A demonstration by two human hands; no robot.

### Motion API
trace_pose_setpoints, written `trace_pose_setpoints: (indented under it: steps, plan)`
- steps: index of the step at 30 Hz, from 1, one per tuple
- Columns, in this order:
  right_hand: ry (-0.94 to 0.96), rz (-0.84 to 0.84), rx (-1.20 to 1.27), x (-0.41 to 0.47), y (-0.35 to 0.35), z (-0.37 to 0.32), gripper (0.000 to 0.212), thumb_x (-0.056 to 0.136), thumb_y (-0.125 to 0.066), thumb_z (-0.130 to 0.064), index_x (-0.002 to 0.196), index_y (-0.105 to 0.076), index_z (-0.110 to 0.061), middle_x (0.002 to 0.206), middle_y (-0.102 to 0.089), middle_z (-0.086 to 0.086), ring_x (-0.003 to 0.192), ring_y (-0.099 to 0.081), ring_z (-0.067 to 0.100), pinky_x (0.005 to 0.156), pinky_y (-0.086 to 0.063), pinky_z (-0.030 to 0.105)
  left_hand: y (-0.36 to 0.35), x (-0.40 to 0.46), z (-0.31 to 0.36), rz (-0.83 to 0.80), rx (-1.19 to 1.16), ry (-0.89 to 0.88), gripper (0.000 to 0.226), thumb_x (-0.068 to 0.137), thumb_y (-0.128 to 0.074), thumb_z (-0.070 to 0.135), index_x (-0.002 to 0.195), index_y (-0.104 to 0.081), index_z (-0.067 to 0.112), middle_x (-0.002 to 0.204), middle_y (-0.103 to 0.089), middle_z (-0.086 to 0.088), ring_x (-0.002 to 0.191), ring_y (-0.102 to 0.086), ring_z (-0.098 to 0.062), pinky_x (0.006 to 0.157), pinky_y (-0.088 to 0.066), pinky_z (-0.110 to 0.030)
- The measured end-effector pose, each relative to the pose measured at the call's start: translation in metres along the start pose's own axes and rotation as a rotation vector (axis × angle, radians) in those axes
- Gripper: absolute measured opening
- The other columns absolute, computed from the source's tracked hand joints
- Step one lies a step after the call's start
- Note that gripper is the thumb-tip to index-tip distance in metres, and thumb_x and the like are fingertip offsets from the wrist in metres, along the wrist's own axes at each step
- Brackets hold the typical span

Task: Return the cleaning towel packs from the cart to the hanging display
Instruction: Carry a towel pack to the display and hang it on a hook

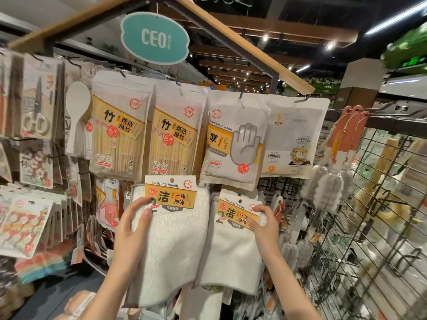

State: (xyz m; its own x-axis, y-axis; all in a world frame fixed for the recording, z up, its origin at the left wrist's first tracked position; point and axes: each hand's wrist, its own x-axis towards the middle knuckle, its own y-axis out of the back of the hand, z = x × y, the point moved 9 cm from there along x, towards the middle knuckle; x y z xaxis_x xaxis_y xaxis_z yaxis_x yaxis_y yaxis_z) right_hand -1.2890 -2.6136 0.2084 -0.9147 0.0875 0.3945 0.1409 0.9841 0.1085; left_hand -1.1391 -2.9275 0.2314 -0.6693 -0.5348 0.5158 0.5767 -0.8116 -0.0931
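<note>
Two white cleaning towel packs with orange header cards are raised in front of the hanging display. My left hand (135, 224) grips the left edge of the left pack (175, 241), thumb on its card. My right hand (262, 224) pinches the right side of the card on the right pack (231, 255). The right pack's card has a hole at its top, right under the hanging glove pack; I cannot tell whether it sits on a hook. The cart is out of view.
Above hang two bamboo chopstick packs (120, 130), a disposable gloves pack (233, 144) and another white pack (293, 137). Scissors and small goods hang at left (37, 107). A wire grid panel (369, 227) with bottle brushes (332, 185) stands at right.
</note>
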Motion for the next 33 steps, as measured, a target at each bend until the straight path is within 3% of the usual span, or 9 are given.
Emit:
trace_pose_setpoints:
  steps: [8,12,16,19,20,26,33]
  plan:
    - [0.008,-0.014,0.026,-0.003,0.001,0.003,0.025,0.084,-0.058,0.011,0.097,-0.055,-0.010,0.107,-0.055,-0.015,0.097,-0.052,-0.004,0.065,-0.045,0.002,-0.003,-0.003,-0.004,-0.007,0.015,0.021,0.024,0.096,-0.051,0.016,0.111,-0.058,0.033,0.116,-0.058,0.026,0.106,-0.047,0.021,0.087,-0.035,-0.011]
    - [-0.016,0.003,0.025,-0.004,0.002,0.010,0.027,0.083,-0.060,0.010,0.100,-0.056,-0.010,0.108,-0.056,-0.009,0.101,-0.055,0.008,0.071,-0.048,0.012,-0.005,-0.005,-0.007,-0.018,0.017,0.031,0.025,0.096,-0.051,0.017,0.111,-0.057,0.036,0.115,-0.058,0.026,0.107,-0.048,0.021,0.086,-0.036,-0.012]
    - [-0.046,0.025,0.022,0.002,-0.002,0.016,0.029,0.082,-0.060,0.010,0.097,-0.057,-0.015,0.113,-0.057,-0.002,0.104,-0.057,0.015,0.065,-0.048,0.010,-0.005,-0.005,-0.008,-0.015,0.005,0.043,0.024,0.096,-0.052,0.017,0.110,-0.059,0.035,0.115,-0.059,0.027,0.107,-0.048,0.020,0.085,-0.036,-0.012]
    - [-0.085,0.017,-0.009,0.011,-0.005,0.022,0.029,0.083,-0.059,0.009,0.100,-0.057,-0.014,0.121,-0.054,0.002,0.112,-0.054,0.020,0.082,-0.051,0.025,-0.006,-0.006,-0.006,-0.010,0.001,0.041,0.023,0.096,-0.052,0.017,0.110,-0.060,0.033,0.114,-0.059,0.028,0.105,-0.048,0.022,0.084,-0.036,-0.010]
    - [-0.097,0.010,-0.028,0.015,-0.005,0.024,0.029,0.083,-0.060,0.009,0.102,-0.057,-0.013,0.123,-0.053,0.003,0.114,-0.053,0.021,0.087,-0.049,0.029,-0.007,-0.006,-0.005,-0.012,0.002,0.039,0.023,0.096,-0.052,0.017,0.111,-0.060,0.032,0.114,-0.059,0.028,0.105,-0.048,0.022,0.084,-0.036,-0.010]
    - [-0.129,-0.078,-0.187,0.030,-0.015,0.025,0.044,0.083,-0.064,0.001,0.123,-0.055,-0.015,0.133,-0.039,0.007,0.111,-0.040,0.010,0.093,-0.033,0.018,-0.012,-0.008,-0.004,-0.030,0.009,0.042,0.023,0.095,-0.052,0.018,0.110,-0.058,0.034,0.114,-0.057,0.030,0.104,-0.047,0.024,0.086,-0.034,-0.010]
    - [-0.126,-0.244,-0.371,0.031,-0.029,0.030,0.066,0.085,-0.066,-0.009,0.143,-0.036,-0.018,0.147,-0.015,0.004,0.136,-0.022,0.020,0.107,-0.020,0.020,-0.017,-0.008,-0.005,-0.036,0.004,0.052,0.024,0.095,-0.052,0.019,0.108,-0.058,0.039,0.108,-0.057,0.042,0.104,-0.047,0.025,0.085,-0.034,-0.013]
